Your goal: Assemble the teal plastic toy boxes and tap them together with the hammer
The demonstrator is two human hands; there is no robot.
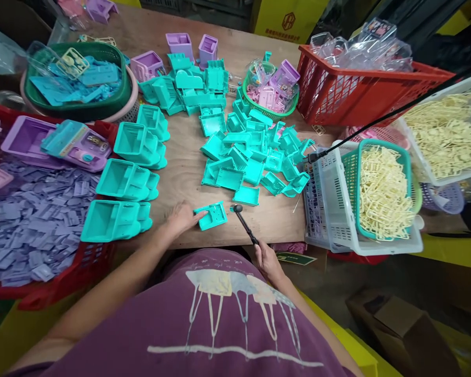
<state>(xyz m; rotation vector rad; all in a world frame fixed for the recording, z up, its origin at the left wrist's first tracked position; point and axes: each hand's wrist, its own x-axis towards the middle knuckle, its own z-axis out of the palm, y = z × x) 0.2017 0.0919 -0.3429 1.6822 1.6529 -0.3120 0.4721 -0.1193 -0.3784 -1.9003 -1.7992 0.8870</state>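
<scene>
A small turquoise plastic tray-like part (213, 217) lies on the wooden table near its front edge. My left hand (180, 217), slightly blurred, reaches in from the left with a stretched finger touching the part's left end. My right hand (269, 260) is closed around the handle of a small hammer (245, 224) with a black handle and dark rounded head. The hammer head is just right of the part, apart from it, close to a tiny turquoise piece. Beyond them spreads a loose pile of turquoise parts (253, 170).
Turquoise box-shaped bodies (118, 220) stand in a column at left, beside a red crate (68, 285) of lilac pieces. Right are a white basket (396, 246) of cream pieces and a red basket (361, 94) of clear packaging. A dark cable (377, 123) crosses the right side.
</scene>
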